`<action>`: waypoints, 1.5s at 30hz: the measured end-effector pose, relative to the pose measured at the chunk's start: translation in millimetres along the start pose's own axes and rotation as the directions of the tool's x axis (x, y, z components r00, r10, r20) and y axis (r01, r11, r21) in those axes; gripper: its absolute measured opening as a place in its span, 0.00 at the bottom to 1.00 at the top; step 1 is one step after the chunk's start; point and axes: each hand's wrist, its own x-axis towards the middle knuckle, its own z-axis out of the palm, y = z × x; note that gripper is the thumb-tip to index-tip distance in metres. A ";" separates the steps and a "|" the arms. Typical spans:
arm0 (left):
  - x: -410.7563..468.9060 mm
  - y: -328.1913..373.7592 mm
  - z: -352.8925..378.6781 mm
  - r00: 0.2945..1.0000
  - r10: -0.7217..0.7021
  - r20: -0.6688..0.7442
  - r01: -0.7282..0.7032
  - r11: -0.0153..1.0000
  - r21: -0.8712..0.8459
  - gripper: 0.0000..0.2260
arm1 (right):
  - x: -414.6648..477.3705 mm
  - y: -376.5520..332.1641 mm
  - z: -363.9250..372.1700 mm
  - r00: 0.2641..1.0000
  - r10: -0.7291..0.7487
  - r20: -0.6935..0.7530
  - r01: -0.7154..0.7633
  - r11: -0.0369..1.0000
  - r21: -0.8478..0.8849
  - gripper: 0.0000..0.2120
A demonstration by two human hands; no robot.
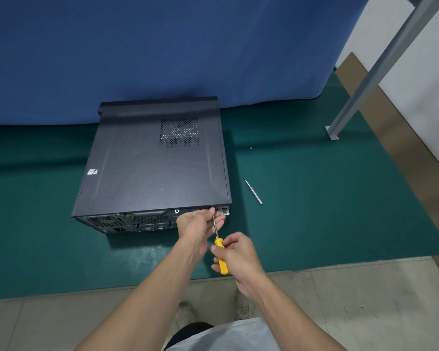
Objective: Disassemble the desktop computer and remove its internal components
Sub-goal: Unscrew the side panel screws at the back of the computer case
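A black desktop computer case (152, 163) lies on its side on a green mat (314, 198), its rear panel facing me and its side cover closed. My right hand (236, 257) grips the yellow handle of a screwdriver (220, 254). The shaft runs up to the case's rear top right corner. My left hand (200, 224) pinches the shaft near its tip, right against the rear edge of the case.
A small silver screwdriver (254, 192) lies on the mat right of the case. A tiny screw (250, 148) sits farther back. A blue curtain (162, 46) hangs behind the case. A grey metal post (360, 97) stands at the right. Pale floor tiles (61, 320) lie in front.
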 end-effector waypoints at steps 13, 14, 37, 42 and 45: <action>-2.6 -5.6 -6.3 0.892 0.371 0.256 -0.449 0.675 0.585 0.06 | 14.4 -21.2 -48.2 0.927 -0.276 -0.253 0.182 0.922 -0.341 0.06; -4.6 -4.8 -4.2 0.822 0.436 0.367 -0.561 0.503 0.658 0.06 | 16.5 -29.1 -47.6 0.917 -0.319 -0.238 0.231 0.913 -0.336 0.06; 78.4 64.0 27.6 0.680 0.559 0.475 -0.344 -0.329 0.880 0.26 | 189.9 -115.9 -89.3 0.864 -0.475 -0.167 0.119 0.514 -0.849 0.08; 94.0 68.7 27.8 0.683 0.569 0.458 -0.263 -0.393 0.881 0.28 | 260.1 -135.6 -95.2 0.852 -0.523 -0.015 0.098 0.187 -0.977 0.08; 93.6 68.2 28.3 0.679 0.574 0.457 -0.266 -0.388 0.882 0.29 | 292.5 -149.5 -90.7 0.819 -0.573 -0.026 0.106 0.195 -0.975 0.09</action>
